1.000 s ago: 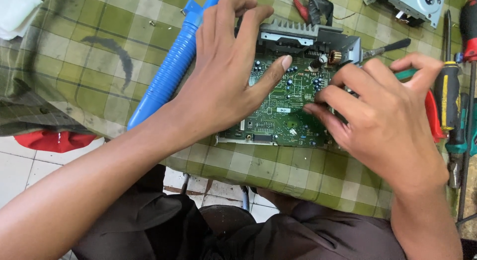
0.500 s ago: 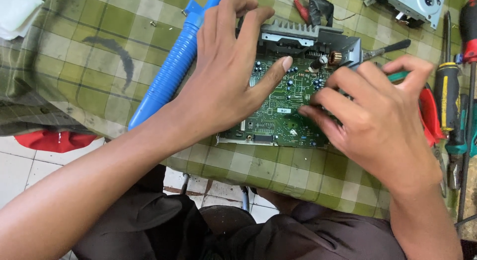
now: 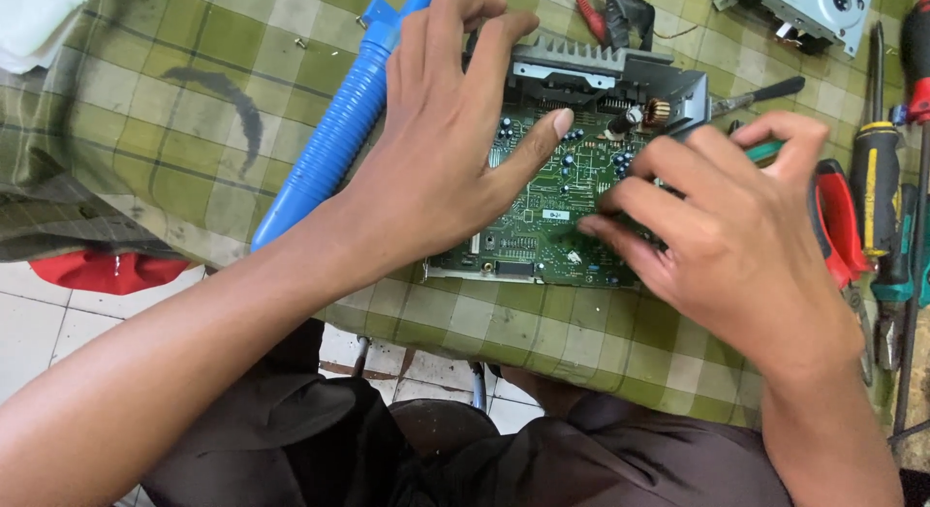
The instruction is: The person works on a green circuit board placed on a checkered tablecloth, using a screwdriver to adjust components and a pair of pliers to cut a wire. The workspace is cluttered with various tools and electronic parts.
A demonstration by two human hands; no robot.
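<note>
On the table [image 3: 194, 110], head view: green checked cloth covers the top, w/ a green circuit board [image 3: 562, 202] lying flat near the front edge, centre of frame. Grey metal heat-sink block [image 3: 601, 66] sits along the board's far side. Left hand [image 3: 446, 158] lies spread over the board's left part, fingers reaching up over the far edge, thumb stretched across the components; open and flat, gripping nothing, pressing the board down. Right hand [image 3: 746, 245] is curled over the board's right end, fingers bent onto the surface, closed round a green-handled tool [image 3: 765, 151] of which only a bit of handle shows; tip hidden under the fingers. Blue ribbed tube-shaped tool [image 3: 339, 139] lies diagonally just left of the left hand, touching the wrist area. Right side: red-handled pliers [image 3: 838, 226] just beside the right hand, yellow-black screwdriver [image 3: 875, 192] next over. Black-handled screwdriver [image 3: 765, 92] lies behind the board. Below the table edge: dark trousers, tiled floor [image 3: 39, 323].
</note>
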